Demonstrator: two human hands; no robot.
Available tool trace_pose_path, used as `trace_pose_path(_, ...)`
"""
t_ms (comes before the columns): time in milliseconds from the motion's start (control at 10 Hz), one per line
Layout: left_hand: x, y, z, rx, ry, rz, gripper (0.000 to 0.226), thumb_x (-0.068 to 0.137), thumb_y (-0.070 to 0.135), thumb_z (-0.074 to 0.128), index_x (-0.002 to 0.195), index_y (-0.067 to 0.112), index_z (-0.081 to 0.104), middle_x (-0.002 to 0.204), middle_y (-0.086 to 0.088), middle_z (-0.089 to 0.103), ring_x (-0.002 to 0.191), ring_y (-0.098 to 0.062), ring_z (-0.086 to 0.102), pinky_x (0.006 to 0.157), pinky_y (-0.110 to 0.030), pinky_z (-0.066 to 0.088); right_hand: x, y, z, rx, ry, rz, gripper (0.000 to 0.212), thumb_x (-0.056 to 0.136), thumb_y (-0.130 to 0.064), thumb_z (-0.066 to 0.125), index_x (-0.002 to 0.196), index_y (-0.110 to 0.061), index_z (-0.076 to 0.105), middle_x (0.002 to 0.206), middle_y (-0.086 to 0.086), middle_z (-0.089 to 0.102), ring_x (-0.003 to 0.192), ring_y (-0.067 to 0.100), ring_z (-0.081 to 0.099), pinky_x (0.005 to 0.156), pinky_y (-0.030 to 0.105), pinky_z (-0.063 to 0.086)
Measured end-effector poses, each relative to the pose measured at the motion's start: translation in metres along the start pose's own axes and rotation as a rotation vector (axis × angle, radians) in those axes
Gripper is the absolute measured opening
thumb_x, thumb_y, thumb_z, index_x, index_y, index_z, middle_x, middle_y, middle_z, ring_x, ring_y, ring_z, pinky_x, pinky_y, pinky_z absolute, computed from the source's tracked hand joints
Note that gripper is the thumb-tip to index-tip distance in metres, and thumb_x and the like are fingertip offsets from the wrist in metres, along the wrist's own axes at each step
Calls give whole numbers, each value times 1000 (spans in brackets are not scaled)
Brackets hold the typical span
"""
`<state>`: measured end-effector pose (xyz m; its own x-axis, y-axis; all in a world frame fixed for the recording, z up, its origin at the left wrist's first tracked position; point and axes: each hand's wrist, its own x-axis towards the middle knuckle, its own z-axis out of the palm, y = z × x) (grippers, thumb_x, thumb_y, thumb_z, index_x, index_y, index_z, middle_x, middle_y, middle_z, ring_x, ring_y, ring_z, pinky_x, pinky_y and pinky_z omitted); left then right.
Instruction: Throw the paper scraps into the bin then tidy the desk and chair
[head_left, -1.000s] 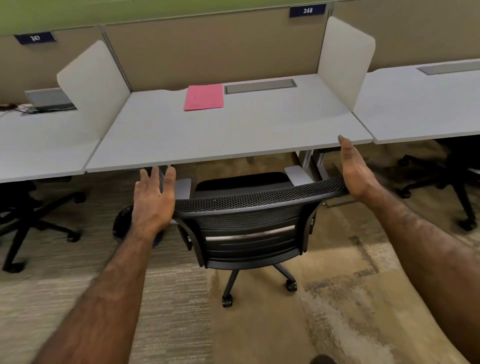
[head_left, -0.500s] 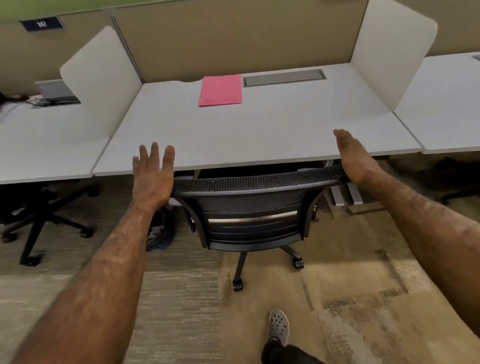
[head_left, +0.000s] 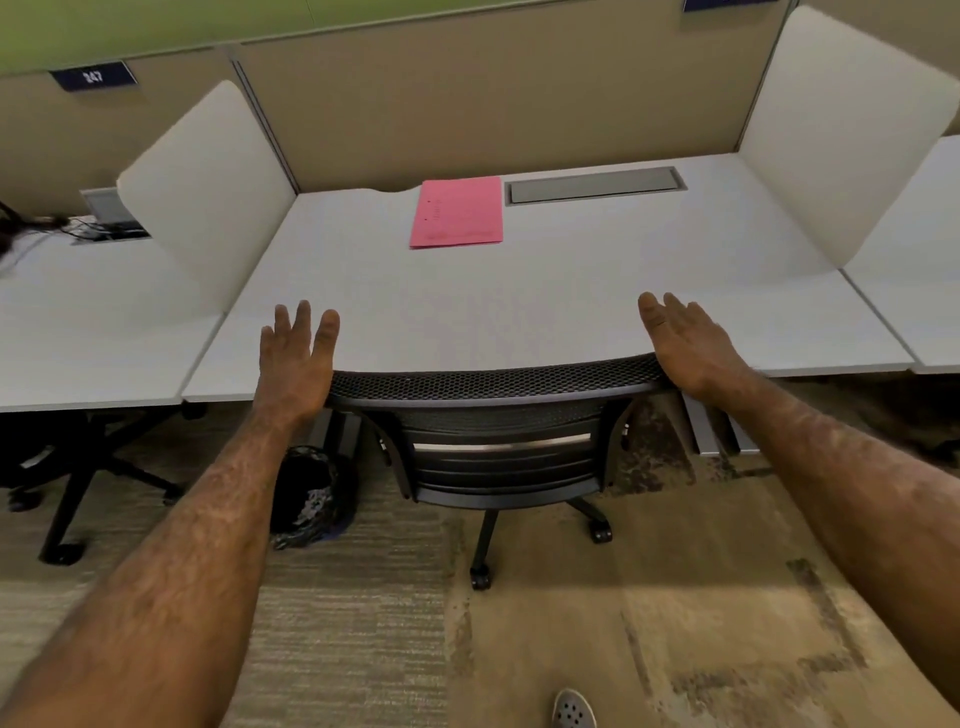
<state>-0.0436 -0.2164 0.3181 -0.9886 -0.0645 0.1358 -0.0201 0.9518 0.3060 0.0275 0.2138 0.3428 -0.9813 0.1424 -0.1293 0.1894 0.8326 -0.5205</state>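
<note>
With its mesh back at lower centre against the desk (head_left: 467, 312) edge, the chair (head_left: 493, 415) could jam there if shoved harder by the left hand (head_left: 293, 358) and right hand (head_left: 685, 343), both spread flat, gripping nothing. The bin (head_left: 306, 493), lower left, seems dark-lined; contents unclear.

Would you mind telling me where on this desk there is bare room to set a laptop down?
The desk is bare between the pink folder and the chair back, and from the folder out to either white divider. The rear edge is taken by the folder and the grey cable hatch.
</note>
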Motion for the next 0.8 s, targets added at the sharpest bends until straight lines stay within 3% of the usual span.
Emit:
trace_pose_path(100,13,-3,3,-56,-9,30,82,89,57,5,143,3,34,151,-25,27,140,-44,18,114,-57,17,15,-4,4,-53,-3,11,87,79,-73,-5,153,-32,13,164,1,8,151,24,2,122,46,2)
trace_pose_path(200,22,-6,2,-134,-57,-24,98,79,76,-1,151,14,24,160,-15,14,147,-34,7,119,-51,10,26,-9,8,-67,32,12,87,79,-73,-5,153,-32,17,163,2,10,151,25,4,122,47,4)
trace_pose_path(300,23,3,-1,-310,-98,-147,95,79,83,9,154,25,9,163,2,3,149,-16,1,120,-37,-1,39,-16,6,-134,85,3,98,74,-80,-13,153,-31,20,163,3,14,150,27,7,121,49,7)
trace_pose_path(400,26,10,-11,-398,-108,-140,99,75,84,16,154,24,7,163,1,5,149,-14,5,120,-36,2,45,-24,4,-215,125,10,106,70,-83,-17,152,-30,24,162,4,20,150,27,10,120,50,9)
trace_pose_path(500,34,6,-18,-371,-170,-144,102,73,86,16,154,24,8,163,-2,8,149,-18,9,120,-39,5,42,-33,5,-287,186,-2,107,71,-83,-19,150,-29,30,161,2,24,150,23,13,121,49,8)
trace_pose_path(700,45,6,-30,-207,-303,-79,104,74,87,10,152,19,16,161,-8,16,147,-26,16,119,-46,13,40,-59,-11,-516,158,-51,99,76,-76,-16,151,-26,26,161,-2,22,150,16,9,122,42,-1)
trace_pose_path(800,49,23,-45,-98,-371,-9,98,81,82,12,152,15,20,159,-7,23,144,-27,26,118,-44,20,44,-89,-18,-447,134,-118,102,73,-77,-14,152,-25,24,161,-2,22,150,16,11,121,39,2)
